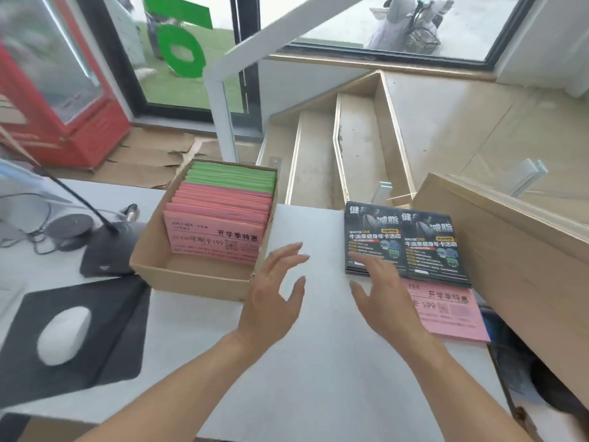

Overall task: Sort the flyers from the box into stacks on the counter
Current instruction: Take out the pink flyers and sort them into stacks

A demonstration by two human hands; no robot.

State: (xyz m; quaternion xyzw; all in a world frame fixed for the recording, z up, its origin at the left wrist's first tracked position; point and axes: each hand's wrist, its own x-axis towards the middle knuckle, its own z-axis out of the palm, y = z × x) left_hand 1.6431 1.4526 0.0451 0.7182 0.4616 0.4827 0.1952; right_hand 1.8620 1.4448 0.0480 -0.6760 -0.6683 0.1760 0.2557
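Observation:
An open cardboard box (178,275) stands on the white counter (318,378). Pink flyers (220,231) fill its front and green flyers (232,177) its back, all standing on edge. Right of it a stack of black flyers (414,247) lies flat, and a stack of pink flyers (446,314) lies just in front of that. My left hand (274,295) hovers beside the box's right wall, fingers spread and holding nothing. My right hand (385,291) is spread over the near left corner of the black stack; whether the fingertips touch it is unclear.
A black mouse pad with a white mouse (63,333) lies at the near left. A desk microphone base (108,250) and cables sit left of the box. A long cardboard box (510,266) runs along the counter's right side. Beyond the counter, steps descend.

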